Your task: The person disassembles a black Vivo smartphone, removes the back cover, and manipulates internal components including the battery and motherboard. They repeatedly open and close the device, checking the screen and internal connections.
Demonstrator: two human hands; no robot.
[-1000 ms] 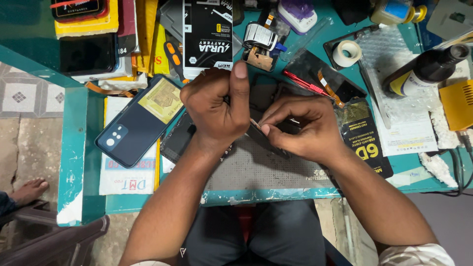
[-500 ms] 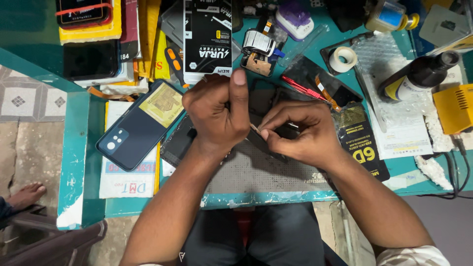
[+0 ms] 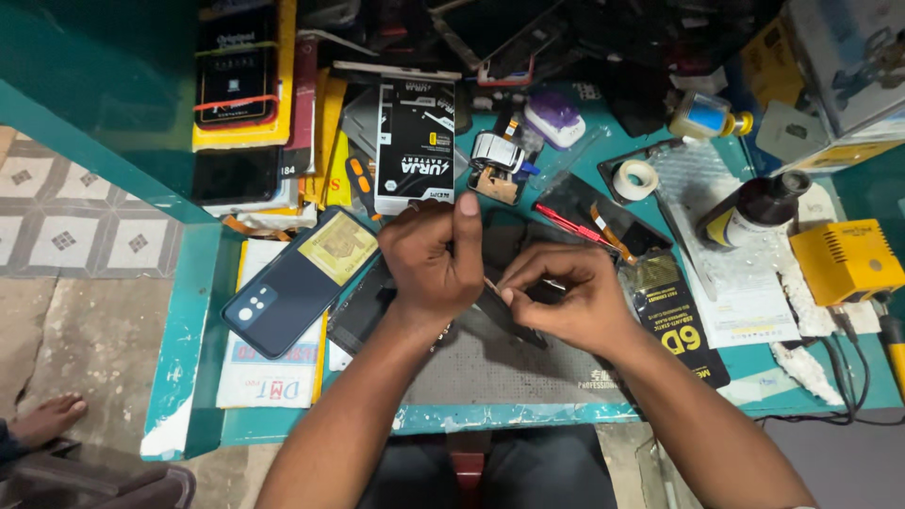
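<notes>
A thin strip (image 3: 490, 283) is pinched over the grey mat (image 3: 500, 363) on the table (image 3: 198, 377); the right hand (image 3: 566, 302) grip is closed on its end; the left hand (image 3: 438, 264) is fisted, contents hidden; gentle, steady pulling seems advisable.

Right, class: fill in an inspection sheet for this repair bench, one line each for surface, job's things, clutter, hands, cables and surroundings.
Surface: teal bench, paint chipped at the front edge; grey work mat.
Job's things: dark flat part under both hands, mostly hidden.
Clutter: blue phone back cover, tape roll, dark bottle, red tweezers.
Hands: left hand fisted, thumb raised; right hand pinching a thin tool.
Cables: black leads beside the yellow box.
Surroundings: tiled floor; another person's bare foot.
</notes>
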